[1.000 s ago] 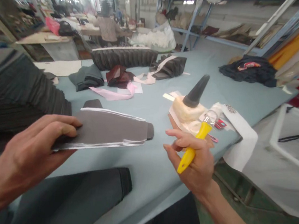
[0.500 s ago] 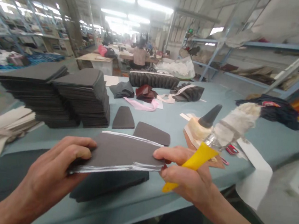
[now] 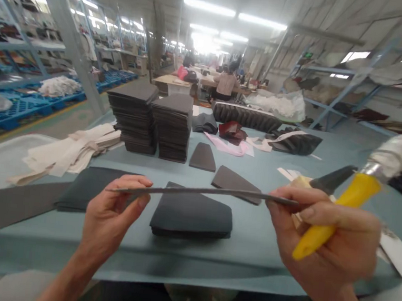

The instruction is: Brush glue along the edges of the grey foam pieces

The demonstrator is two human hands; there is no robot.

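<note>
Grey and thin, the sheet (image 3: 196,191) is held up flat above the table, so only its edge shows. The left hand (image 3: 116,208) pinches the left end between thumb and fingers. The right hand (image 3: 324,235) pinches the right end the same way. Its other fingers are wrapped round a brush (image 3: 334,215) with a yellow handle and a white, fuzzy tip.

The sheet looks light. It runs almost straight from hand to hand, so it is likely a bit stiff. It may be foam or felt, but the view is too blurry to be sure. Holding it by both ends seems a good way to stop it from flopping.

Just under it, a small pile (image 3: 192,214) of dark pieces lies on the pale blue table (image 3: 255,252). Farther back stand two tall stacks (image 3: 154,117) of the same kind of pieces.
</note>
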